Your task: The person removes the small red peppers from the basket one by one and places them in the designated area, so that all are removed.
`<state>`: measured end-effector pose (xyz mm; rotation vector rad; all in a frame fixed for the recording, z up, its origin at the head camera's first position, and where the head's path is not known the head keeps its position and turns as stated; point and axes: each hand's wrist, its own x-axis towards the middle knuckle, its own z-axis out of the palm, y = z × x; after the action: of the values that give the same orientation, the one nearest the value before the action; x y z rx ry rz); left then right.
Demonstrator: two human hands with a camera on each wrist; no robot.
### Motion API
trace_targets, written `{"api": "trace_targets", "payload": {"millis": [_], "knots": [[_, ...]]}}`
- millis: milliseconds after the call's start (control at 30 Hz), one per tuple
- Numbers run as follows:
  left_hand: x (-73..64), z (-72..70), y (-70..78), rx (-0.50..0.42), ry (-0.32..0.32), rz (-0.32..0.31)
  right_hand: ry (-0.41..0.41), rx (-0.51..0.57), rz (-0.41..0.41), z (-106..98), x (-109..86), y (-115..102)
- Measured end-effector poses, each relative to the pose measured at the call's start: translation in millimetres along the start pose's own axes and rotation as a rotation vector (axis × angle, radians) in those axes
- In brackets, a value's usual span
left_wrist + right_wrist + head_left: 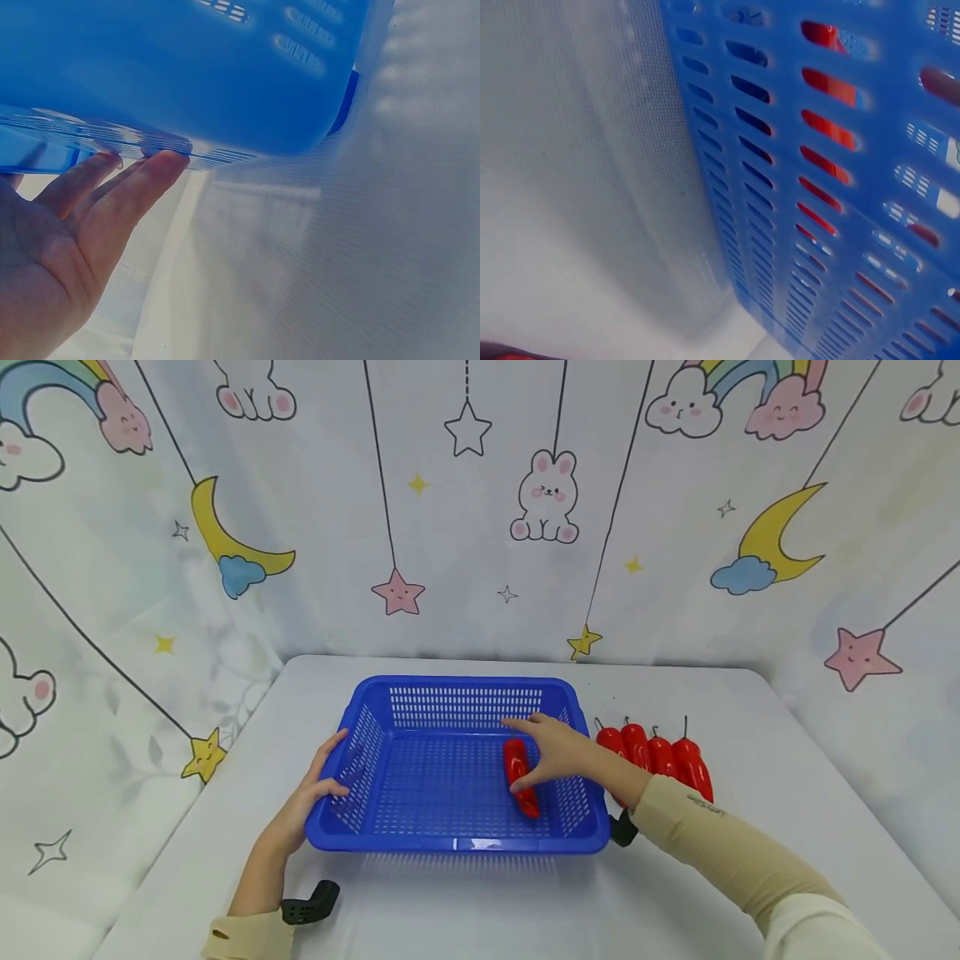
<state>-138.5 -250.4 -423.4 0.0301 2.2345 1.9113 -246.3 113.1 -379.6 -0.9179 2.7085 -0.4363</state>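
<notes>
A blue plastic basket (457,843) with slotted walls sits on the white table. My left hand (303,797) holds its left rim, with thumb and index fingertip over the edge; in the left wrist view, fingers (139,184) reach the slotted wall from outside. One glossy red chili pepper (516,762) lies inside, toward the right end. Over it is my right hand (561,750), thumb and fingers spread apart, the thumb tip overlapping the pepper in the head view. Red pepper (829,127) shows through the basket's slots (761,150) in the right wrist view, where the right hand's grasp is hidden.
Several more red chili peppers (663,756) lie side by side on the table right of the basket, partly behind the right forearm. A patterned curtain (465,527) hangs behind the table. The white tabletop (450,910) extends in front of the basket.
</notes>
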Motion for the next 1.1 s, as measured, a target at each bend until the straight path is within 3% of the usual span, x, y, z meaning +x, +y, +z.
{"api": "trace_targets", "payload": {"millis": [533,933,1100], "knots": [[-0.1,6.2,-2.2,-0.023,-0.006,-0.016,-0.132,0.054,0.116,25.7,6.0,-0.6],[1.5,1.7,3.0,-0.034,-0.024,0.002,-0.159,0.001,0.116,28.9,11.6,-3.4],[0.1,1.2,2.6,-0.021,-0.005,-0.020,-0.181,-0.010,0.112,29.5,13.7,-4.4]]}}
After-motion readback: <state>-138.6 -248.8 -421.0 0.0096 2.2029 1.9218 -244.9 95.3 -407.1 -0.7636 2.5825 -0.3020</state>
